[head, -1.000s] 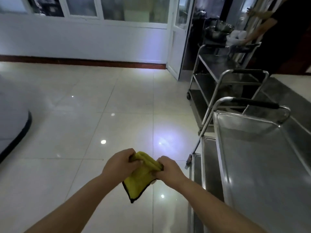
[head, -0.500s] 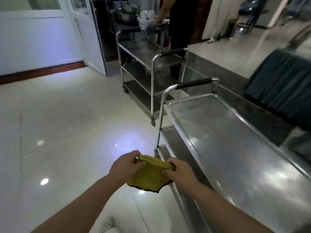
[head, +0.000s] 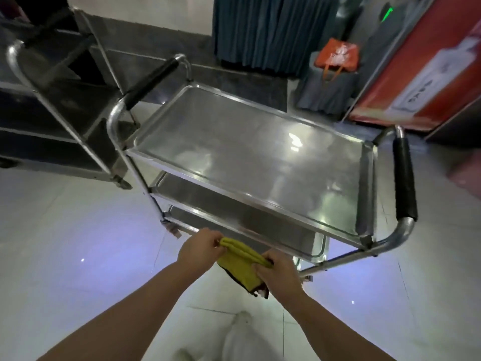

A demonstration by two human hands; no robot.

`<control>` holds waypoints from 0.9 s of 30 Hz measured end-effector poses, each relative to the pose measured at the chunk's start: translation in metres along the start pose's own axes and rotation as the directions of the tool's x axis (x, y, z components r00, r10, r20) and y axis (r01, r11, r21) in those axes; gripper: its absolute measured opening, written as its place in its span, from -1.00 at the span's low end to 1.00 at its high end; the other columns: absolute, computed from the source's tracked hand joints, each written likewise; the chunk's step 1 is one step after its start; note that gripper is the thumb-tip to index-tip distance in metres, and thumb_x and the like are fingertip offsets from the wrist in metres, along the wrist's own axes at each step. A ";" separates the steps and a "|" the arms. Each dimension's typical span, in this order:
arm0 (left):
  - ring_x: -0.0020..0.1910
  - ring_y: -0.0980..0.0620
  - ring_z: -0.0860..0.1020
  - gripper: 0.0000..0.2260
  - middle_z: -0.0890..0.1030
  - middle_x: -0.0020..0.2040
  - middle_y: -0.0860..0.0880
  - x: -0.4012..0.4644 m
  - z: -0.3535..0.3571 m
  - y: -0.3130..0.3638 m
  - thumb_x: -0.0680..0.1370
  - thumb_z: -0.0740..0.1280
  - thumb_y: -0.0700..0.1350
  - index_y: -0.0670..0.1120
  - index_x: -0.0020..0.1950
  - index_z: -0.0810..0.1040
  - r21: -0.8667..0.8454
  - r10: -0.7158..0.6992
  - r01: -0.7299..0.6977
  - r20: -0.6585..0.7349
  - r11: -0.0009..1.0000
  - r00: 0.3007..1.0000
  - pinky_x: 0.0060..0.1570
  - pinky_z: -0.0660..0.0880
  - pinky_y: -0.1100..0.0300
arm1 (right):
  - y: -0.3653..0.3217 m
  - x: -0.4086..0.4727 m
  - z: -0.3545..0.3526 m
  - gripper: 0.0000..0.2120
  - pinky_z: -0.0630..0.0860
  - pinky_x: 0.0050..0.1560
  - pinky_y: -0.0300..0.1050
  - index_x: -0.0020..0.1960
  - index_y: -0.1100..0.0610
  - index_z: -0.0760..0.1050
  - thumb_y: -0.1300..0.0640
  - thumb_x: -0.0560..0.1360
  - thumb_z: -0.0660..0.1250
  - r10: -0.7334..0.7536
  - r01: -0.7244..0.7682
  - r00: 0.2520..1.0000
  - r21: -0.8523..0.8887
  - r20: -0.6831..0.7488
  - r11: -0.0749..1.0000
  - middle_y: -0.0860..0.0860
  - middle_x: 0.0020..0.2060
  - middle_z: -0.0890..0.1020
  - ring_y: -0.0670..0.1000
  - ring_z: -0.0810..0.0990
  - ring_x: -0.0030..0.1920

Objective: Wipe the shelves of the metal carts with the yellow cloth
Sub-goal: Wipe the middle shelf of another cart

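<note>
A folded yellow cloth (head: pixel 239 263) with a dark edge hangs between my two hands, just in front of the near cart's long side. My left hand (head: pixel 200 247) pinches its upper left corner, and my right hand (head: pixel 277 272) grips its right end. The near metal cart's top shelf (head: pixel 250 155) is bare and shiny, with black-padded handles at both ends. Its middle shelf (head: pixel 208 201) and a strip of the bottom shelf show beneath the front edge. A second metal cart (head: pixel 59 105) stands to the left, its shelves dark.
Glossy white floor tiles spread around the carts. Behind the near cart hang dark blue curtains (head: pixel 268 29), with an orange bag (head: pixel 338 57) on a covered stand and a red sign board (head: pixel 426 63) at the right. Something white and blurred (head: pixel 239 340) lies by my feet.
The view has swung right and down, so the near cart now lies square in front of me. Both hands still hold the cloth, now stretched closer to the cart's front edge.
</note>
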State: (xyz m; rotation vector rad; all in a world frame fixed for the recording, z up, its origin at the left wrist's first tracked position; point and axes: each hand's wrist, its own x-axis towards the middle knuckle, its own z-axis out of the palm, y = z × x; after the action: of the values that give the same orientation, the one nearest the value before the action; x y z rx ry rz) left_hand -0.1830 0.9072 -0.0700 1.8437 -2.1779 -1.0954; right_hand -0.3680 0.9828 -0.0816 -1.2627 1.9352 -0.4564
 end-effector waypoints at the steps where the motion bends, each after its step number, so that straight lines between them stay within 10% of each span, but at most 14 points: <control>1: -0.06 0.08 0.51 -0.82 0.55 0.00 0.02 0.010 0.012 0.007 0.55 0.30 -0.04 0.00 0.12 0.58 -0.015 0.019 -0.018 0.028 1.000 0.999 -0.22 0.33 0.32 | 0.012 0.002 -0.001 -0.77 0.36 -0.34 -0.29 -0.31 -0.11 0.40 0.06 0.43 0.40 0.059 -0.057 0.998 0.036 -0.037 0.998 -0.13 -0.40 0.49 -0.15 0.47 -0.35; 9: 0.00 0.07 0.55 -0.77 0.59 0.11 0.02 0.098 0.117 0.036 0.58 0.26 -0.05 0.00 0.23 0.52 0.025 0.158 -0.164 0.167 0.986 0.973 -0.12 0.35 0.28 | 0.132 0.041 -0.015 -0.80 0.34 -0.30 -0.12 -0.29 0.15 0.46 0.13 0.47 0.36 0.499 -0.415 0.843 0.347 -0.200 0.841 0.03 -0.44 0.49 -0.01 0.44 -0.40; 20: 0.12 -0.09 0.55 -0.73 0.58 0.18 -0.06 0.221 0.242 -0.055 0.53 0.33 -0.10 0.00 0.23 0.55 0.267 0.338 -0.341 0.056 0.902 0.939 0.12 0.48 0.10 | 0.245 0.190 0.036 -0.91 0.47 -0.24 -0.14 0.04 0.09 0.47 0.10 0.57 0.27 0.629 -0.360 0.601 0.535 -0.493 0.764 -0.03 -0.32 0.53 0.04 0.57 -0.25; 24: -0.08 -0.25 0.62 -0.50 0.65 0.00 -0.18 0.270 0.273 -0.089 0.21 0.62 -0.06 -0.13 0.10 0.63 0.401 0.561 -0.528 0.041 0.749 0.827 -0.06 0.57 -0.11 | 0.278 0.241 0.074 -0.85 0.49 -0.07 0.00 -0.04 0.12 0.50 0.06 0.56 0.21 0.295 -0.290 0.731 0.111 -0.616 0.951 0.02 -0.23 0.52 0.16 0.57 -0.11; 27: 0.16 -0.22 0.57 -0.31 0.60 0.19 -0.15 0.302 0.284 -0.105 0.19 0.53 0.22 -0.10 0.23 0.58 0.537 0.719 -0.634 0.072 0.556 0.691 0.18 0.45 -0.12 | 0.305 0.256 0.109 -0.57 0.49 0.13 0.12 0.02 0.15 0.57 -0.05 0.54 0.00 0.088 -0.350 0.813 -0.363 -0.576 0.864 0.15 0.02 0.59 0.23 0.54 0.09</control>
State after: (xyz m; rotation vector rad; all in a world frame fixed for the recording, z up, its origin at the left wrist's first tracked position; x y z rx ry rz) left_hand -0.3171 0.7671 -0.4508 0.8885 -2.8669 -0.1754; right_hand -0.5281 0.9032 -0.4533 -1.2393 2.7753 -0.2531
